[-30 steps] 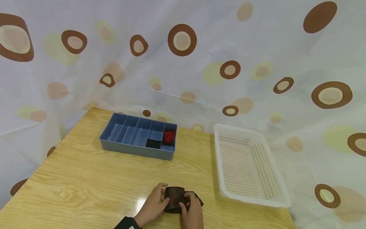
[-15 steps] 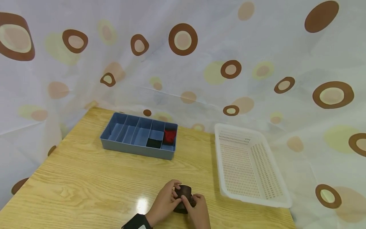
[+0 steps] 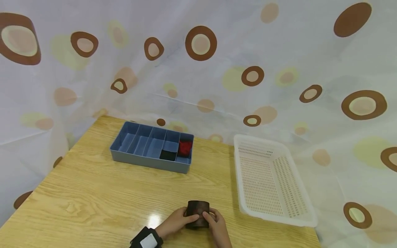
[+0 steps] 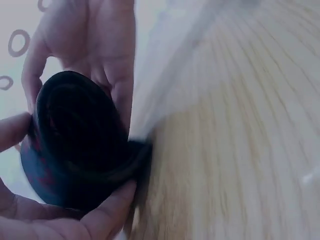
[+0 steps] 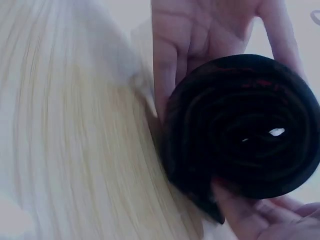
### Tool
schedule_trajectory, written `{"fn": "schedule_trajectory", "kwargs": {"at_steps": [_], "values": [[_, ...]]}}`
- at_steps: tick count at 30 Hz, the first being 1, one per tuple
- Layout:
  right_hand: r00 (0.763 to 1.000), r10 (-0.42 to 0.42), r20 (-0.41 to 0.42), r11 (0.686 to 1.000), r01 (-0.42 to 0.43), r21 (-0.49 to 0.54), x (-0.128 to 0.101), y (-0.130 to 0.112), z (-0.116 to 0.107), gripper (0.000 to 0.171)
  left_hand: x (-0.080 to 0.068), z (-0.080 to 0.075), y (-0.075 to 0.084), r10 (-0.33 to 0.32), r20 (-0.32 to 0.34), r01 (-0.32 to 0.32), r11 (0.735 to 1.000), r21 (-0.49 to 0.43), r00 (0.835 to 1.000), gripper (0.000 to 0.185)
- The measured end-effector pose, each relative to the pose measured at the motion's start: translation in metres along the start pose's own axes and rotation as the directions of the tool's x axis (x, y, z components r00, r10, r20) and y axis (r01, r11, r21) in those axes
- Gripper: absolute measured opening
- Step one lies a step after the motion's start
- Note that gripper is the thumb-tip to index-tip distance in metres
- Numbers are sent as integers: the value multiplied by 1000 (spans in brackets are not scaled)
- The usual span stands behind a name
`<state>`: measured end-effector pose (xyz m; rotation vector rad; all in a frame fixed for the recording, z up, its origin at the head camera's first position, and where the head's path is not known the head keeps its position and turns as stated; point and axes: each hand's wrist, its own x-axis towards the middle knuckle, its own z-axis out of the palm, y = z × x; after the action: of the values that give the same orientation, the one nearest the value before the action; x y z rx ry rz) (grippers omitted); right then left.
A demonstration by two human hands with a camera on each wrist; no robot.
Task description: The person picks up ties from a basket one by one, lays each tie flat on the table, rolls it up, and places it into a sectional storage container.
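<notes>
Between both hands is a rolled-up dark strip of cloth (image 3: 197, 206) with faint reddish marks. Its coiled layers show end-on in the right wrist view, where a short loose tail (image 5: 202, 200) hangs from the roll (image 5: 250, 125) by the wood. My left hand (image 3: 174, 220) holds the roll's left side, thumb across its near face. From the right, my right hand (image 3: 219, 227) grips it, its thumb tip close to the left thumb's. Fingers wrap the dark roll (image 4: 75, 140) from two sides in the left wrist view. The far fingers are partly hidden behind it in the head view.
A blue divided box (image 3: 149, 165) stands at the back of the wooden table (image 3: 93, 193). A black piece (image 3: 168, 155) and a red piece (image 3: 185, 148) lie in its right compartments. At right is a white perforated basket (image 3: 243, 193). A patterned sheet (image 3: 173, 75) hangs behind.
The roll has shifted slightly right, and the loose flap that stuck out to its right is out of sight in the head view. Both hands have moved their fingers around it, thumbs now in front.
</notes>
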<state>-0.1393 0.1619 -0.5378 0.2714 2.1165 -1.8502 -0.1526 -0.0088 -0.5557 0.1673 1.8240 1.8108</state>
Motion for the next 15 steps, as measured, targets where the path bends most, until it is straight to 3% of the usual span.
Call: {"fn": "schedule_trajectory", "kwargs": {"at_steps": [3,6,11,15], "values": [[996,-13,87,980,-5,197,1,-3,6,51,-3,-4,4,22,36,-17,991,-130,999,62],[988,-42,151,957,-4,291,3,-11,13,49,-6,-10,11,29,9,-26,978,-207,1000,66],[984,-61,169,962,13,272,8,-22,24,50,-11,-19,18,48,-117,-71,977,-201,992,70],[984,-40,171,945,-19,326,14,-25,30,43,-15,-29,17,79,-176,-111,977,-182,981,64]]}}
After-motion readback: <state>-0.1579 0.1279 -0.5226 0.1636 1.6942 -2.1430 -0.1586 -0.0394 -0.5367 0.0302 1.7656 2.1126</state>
